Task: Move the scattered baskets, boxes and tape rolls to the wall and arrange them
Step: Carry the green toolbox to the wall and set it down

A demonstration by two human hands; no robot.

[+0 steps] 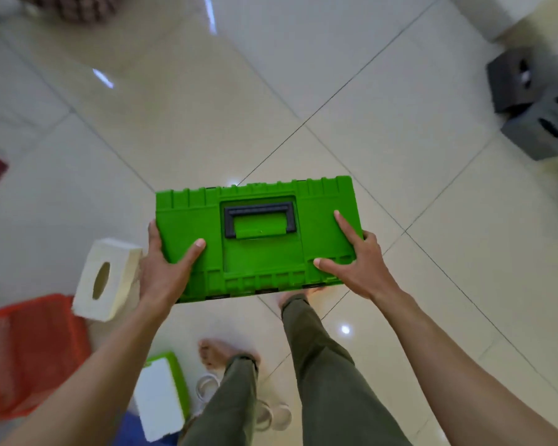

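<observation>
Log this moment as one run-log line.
phase: carry | object: green toolbox, lifted | left hand: grips left end | right hand: grips right end | on floor: tape rolls, orange basket

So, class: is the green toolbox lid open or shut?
Shut. The green toolbox has its lid flat on the body, black handle folded down.

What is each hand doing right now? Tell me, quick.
Left hand: grips the left end of the green plastic toolbox, thumb on its lid.
Right hand: grips its right end.
</observation>
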